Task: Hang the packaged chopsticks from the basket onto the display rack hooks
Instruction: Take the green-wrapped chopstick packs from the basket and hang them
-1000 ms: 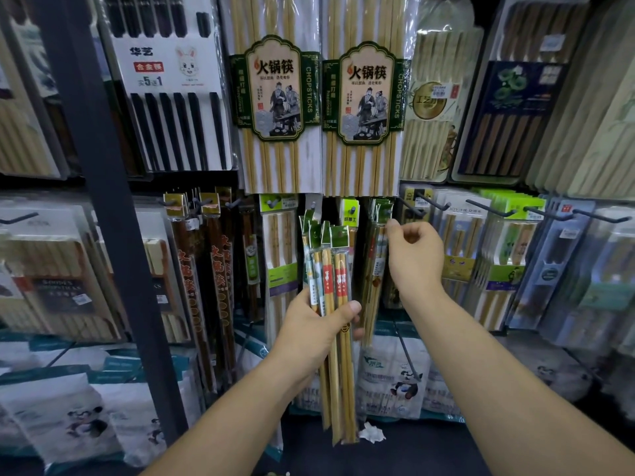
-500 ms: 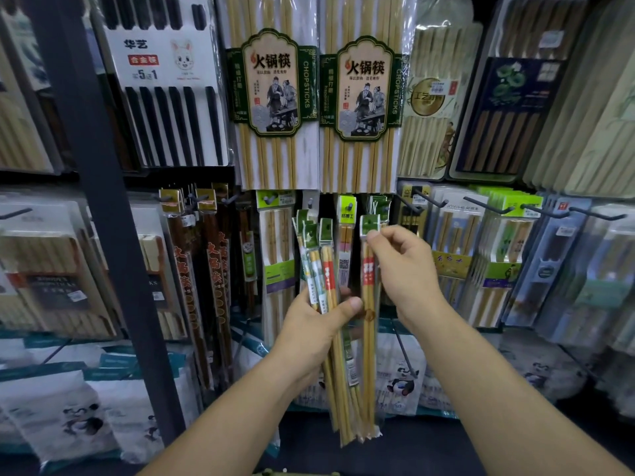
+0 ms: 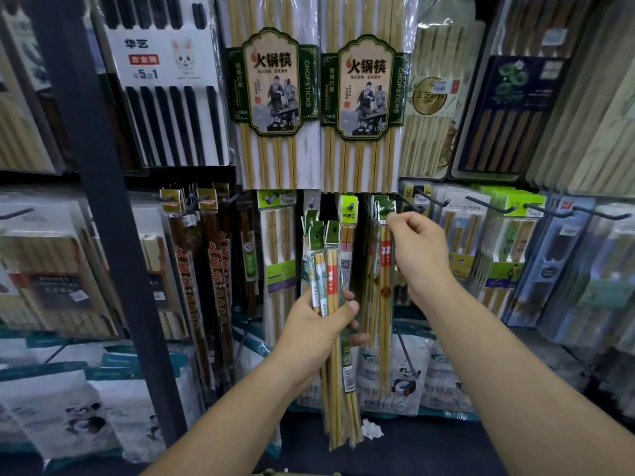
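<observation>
Okay, we saw the left hand [image 3: 319, 326] low at centre, fingers and thumb wrapped round a bunch of chopstick packs [image 3: 331, 269]. The bunch stood upright, with the green header cards on top and the stick tips hanging below the wrist. We counted about four headers in the bunch, not sure. The right hand [image 3: 417, 250] was up and to the right of it. Its fingertips pinched the green header of a single pack [image 3: 384, 297] with a red label, which hung straight down. That header sat level with the hooks [image 3: 431, 200], in front of a few similar packs. We could not tell whether its hole was on a hook, since the fingers covered that spot. The two hands were apart, with the bunch just left of the single pack. Above them hung two big packs [image 3: 271, 97] of long pale chopsticks with green labels, and a pack of black chopsticks [image 3: 178, 121] hung to their left. A dark post [image 3: 98, 187] ran down the left side. Panda-printed bags [image 3: 402, 383] sat behind the pack ends. A crumpled white scrap [image 3: 372, 429] lay below them.
</observation>
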Demonstrator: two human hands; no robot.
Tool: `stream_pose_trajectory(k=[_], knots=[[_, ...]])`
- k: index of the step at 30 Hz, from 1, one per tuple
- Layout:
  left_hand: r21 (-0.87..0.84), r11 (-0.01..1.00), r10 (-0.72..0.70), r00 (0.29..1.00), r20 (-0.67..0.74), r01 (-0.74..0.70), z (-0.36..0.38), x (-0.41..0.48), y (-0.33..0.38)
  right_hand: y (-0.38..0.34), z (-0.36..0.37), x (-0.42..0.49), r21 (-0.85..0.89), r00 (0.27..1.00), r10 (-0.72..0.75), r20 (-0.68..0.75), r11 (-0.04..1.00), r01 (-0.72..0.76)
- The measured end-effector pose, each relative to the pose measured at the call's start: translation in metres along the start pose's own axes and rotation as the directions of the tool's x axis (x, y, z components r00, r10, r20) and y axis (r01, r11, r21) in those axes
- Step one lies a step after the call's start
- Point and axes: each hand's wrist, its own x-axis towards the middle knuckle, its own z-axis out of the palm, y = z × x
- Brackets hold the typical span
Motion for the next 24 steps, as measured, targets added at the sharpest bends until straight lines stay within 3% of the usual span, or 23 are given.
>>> stream_pose_trajectory(k=[5,13,20,24], knots=[[-0.008,1.000,0.000,1.000,0.002,0.000,0.001,-0.002,0.000,0.008,0.003,0.005,-0.049,0.999,0.013,-0.030,0.999,-0.014],[-0.021,0.999,0.038,0.999,0.034,-0.037,0.001,-0.002,0.005,0.017,0.007,0.013,-0.228,0.987,-0.110,-0.118,0.970,0.081],[0.039,0.996,0.073,0.996,0.055,-0.075,-0.003,-0.001,0.002,0.021,0.004,-0.004,-0.155,0.986,-0.039,-0.165,0.988,0.013],[0.048,0.994,0.092,0.994,0.064,-0.095,-0.001,0.001,0.001,0.015,0.003,-0.023,-0.067,0.999,-0.040,0.017,0.997,0.041]])
